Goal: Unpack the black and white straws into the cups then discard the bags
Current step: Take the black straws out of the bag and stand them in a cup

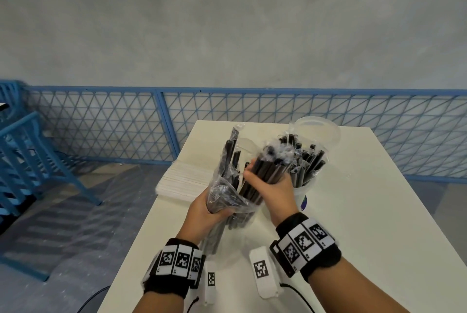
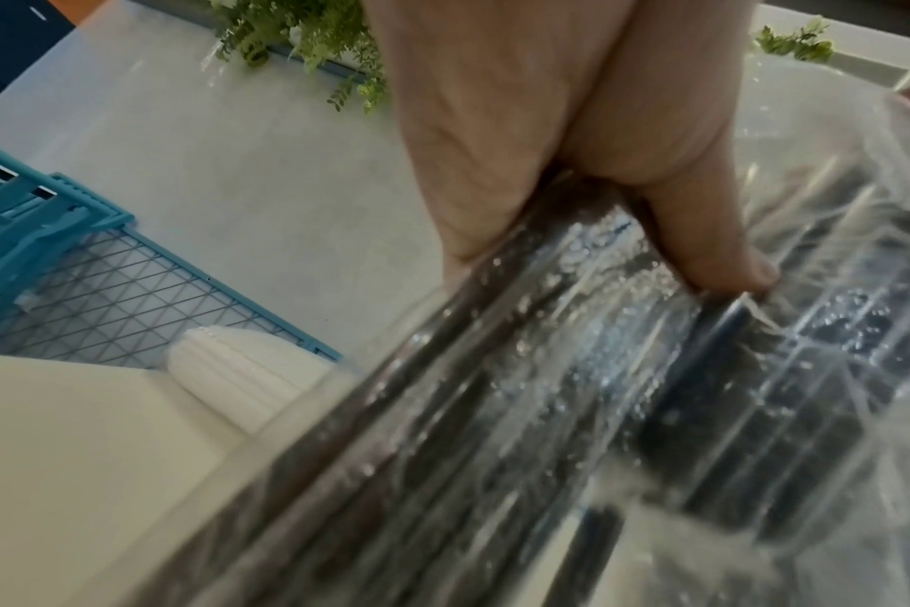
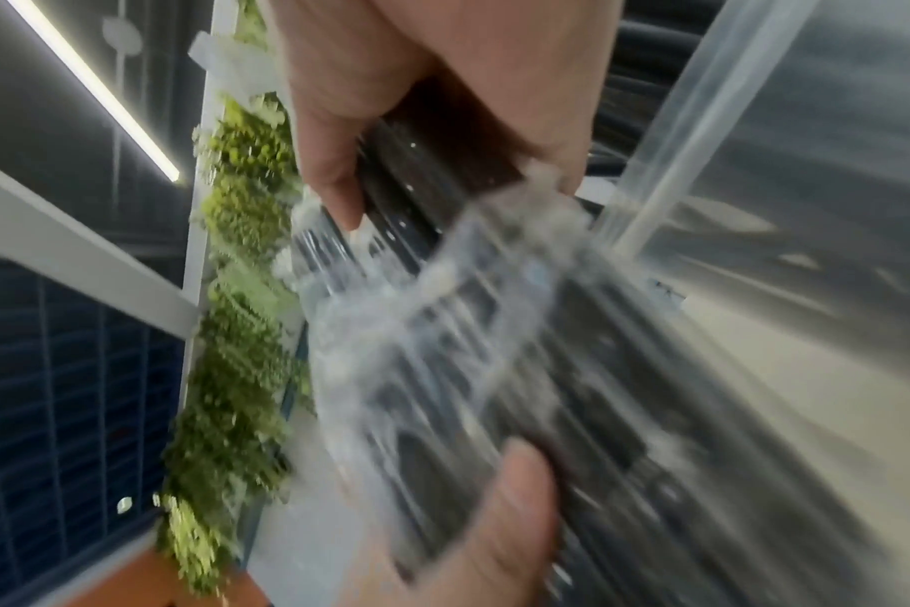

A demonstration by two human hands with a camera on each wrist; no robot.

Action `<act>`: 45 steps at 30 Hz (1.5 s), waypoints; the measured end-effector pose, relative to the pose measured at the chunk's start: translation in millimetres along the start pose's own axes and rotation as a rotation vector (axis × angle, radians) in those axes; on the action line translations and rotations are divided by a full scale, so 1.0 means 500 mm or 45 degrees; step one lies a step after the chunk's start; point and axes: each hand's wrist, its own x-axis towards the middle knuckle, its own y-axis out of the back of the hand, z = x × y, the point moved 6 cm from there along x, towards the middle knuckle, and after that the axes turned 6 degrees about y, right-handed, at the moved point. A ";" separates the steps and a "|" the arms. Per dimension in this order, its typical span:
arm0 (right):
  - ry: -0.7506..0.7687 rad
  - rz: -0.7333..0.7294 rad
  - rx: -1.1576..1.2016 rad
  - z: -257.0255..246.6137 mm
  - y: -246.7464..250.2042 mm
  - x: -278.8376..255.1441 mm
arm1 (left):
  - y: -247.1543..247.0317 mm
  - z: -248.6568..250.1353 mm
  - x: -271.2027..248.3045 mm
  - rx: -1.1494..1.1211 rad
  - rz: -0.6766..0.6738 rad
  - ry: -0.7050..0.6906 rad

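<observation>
left hand [image 1: 206,209] grips the clear bag [image 1: 222,194] low, right hand [image 1: 267,184] clasps the black straws [image 1: 262,171] at table centre; draw the bundle toward two o'clock into the cup [image 1: 307,186], keeping the bag anchored so strays don't spill.

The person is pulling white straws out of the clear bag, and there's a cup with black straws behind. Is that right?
Not quite. The straws the right hand pulls from the clear bag, held by the left hand, are black, as the head view shows. The cup behind does hold black straws.

bare table [image 1: 366,211] right, white straws [image 1: 184,181] left
</observation>
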 end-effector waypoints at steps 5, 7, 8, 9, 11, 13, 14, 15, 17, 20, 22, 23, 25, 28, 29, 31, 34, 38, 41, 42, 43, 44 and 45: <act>0.151 0.188 0.287 -0.074 0.029 0.021 | 0.005 -0.003 -0.003 0.012 0.025 0.036; 0.133 0.262 0.405 -0.076 0.040 0.025 | 0.005 0.001 -0.003 0.021 0.030 0.035; 0.109 0.302 0.453 -0.074 0.044 0.027 | 0.004 0.003 -0.002 0.024 0.033 0.035; 0.084 0.341 0.494 -0.073 0.050 0.027 | 0.003 0.004 -0.002 0.023 0.035 0.037; 0.052 0.402 0.591 -0.074 0.064 0.028 | 0.005 0.002 -0.002 0.006 0.051 0.057; 0.034 0.428 0.695 -0.079 0.081 0.033 | 0.016 -0.005 -0.002 -0.029 0.100 0.084; 0.018 0.438 0.734 -0.083 0.089 0.035 | 0.023 -0.009 -0.001 -0.035 0.127 0.092; 0.004 0.452 0.761 -0.086 0.098 0.038 | 0.029 -0.011 0.000 -0.036 0.148 0.095; -0.002 0.481 0.786 -0.091 0.109 0.043 | 0.033 -0.013 0.001 -0.035 0.167 0.094; 0.012 0.493 0.781 -0.096 0.115 0.043 | 0.030 -0.006 0.000 -0.035 0.185 0.082; 0.032 0.508 0.779 -0.102 0.123 0.042 | 0.031 -0.003 0.000 -0.038 0.213 0.081; 0.058 0.519 0.783 -0.108 0.130 0.043 | 0.033 -0.002 0.000 -0.041 0.232 0.078; 0.147 0.532 0.788 -0.131 0.146 0.047 | 0.039 -0.001 0.001 -0.059 0.281 0.064; 0.364 0.545 0.750 -0.182 0.165 0.052 | 0.048 0.001 0.001 -0.082 0.361 0.052; 0.447 0.532 0.707 -0.200 0.169 0.052 | 0.049 0.001 0.003 -0.088 0.375 0.049; 0.596 0.468 0.509 -0.229 0.168 0.047 | 0.046 0.003 0.005 -0.096 0.374 0.046; 0.648 0.358 0.098 -0.231 0.143 0.039 | 0.033 0.007 0.005 -0.112 0.338 0.043; 0.632 0.213 -0.224 -0.179 0.105 0.048 | 0.021 0.010 0.006 -0.136 0.299 0.046; 0.523 0.158 -0.408 -0.114 0.104 0.064 | 0.018 0.014 0.003 -0.137 0.287 0.034; 0.481 0.130 -0.463 -0.091 0.105 0.069 | 0.017 0.015 0.001 -0.133 0.282 0.031; 0.442 0.104 -0.516 -0.071 0.106 0.073 | 0.016 0.015 0.000 -0.132 0.281 0.032; 0.414 0.078 -0.562 -0.056 0.105 0.075 | 0.016 0.013 -0.002 -0.133 0.280 0.035; 0.395 0.050 -0.594 -0.048 0.103 0.076 | 0.016 0.011 -0.002 -0.133 0.282 0.039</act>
